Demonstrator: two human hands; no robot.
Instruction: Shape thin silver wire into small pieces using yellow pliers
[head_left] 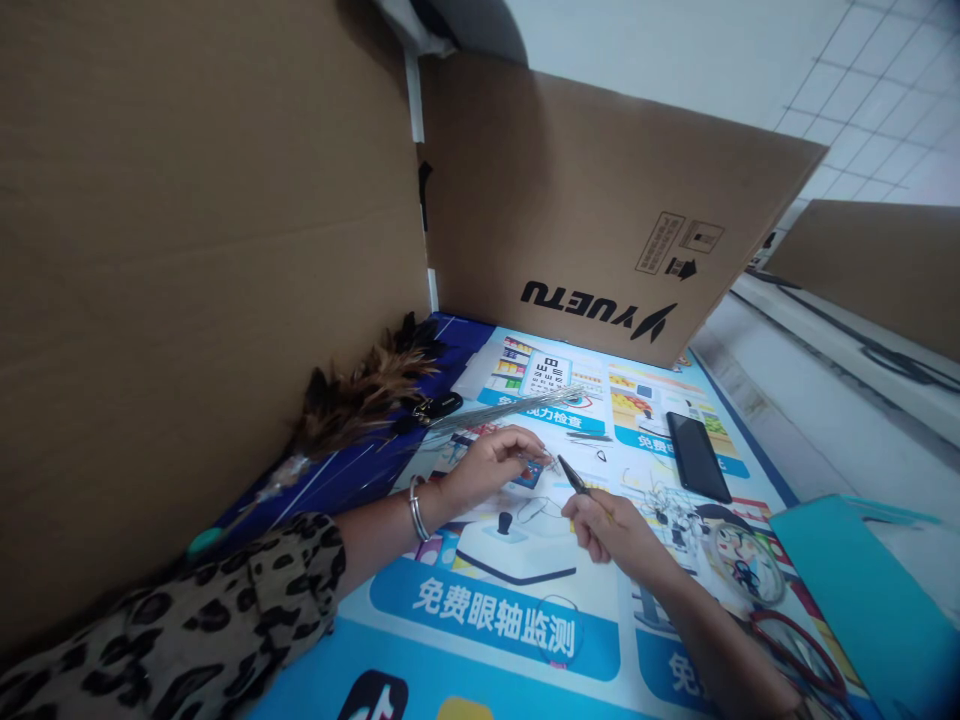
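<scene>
My right hand (611,525) is closed around a pair of pliers (571,474), with the slim dark jaws pointing up and left. Facing it, my left hand (491,468) pinches a small thin wire piece (553,464) between thumb and fingertips. The jaws are close to this piece; whether they touch it I cannot tell. Beyond my left hand lies a bundle of long, thin silvery wires (517,405). A small dark loop (601,456) rests on the printed table cover (600,650) past the pliers.
Cardboard panels (600,200) wall off the back and left. Brown feathers (367,385) and a black fob (439,406) lie along the left. To the right are a dark phone (697,455), tangled wire (667,512), a clear round container (776,575), a red ring (799,645) and a teal folder-like object (847,580).
</scene>
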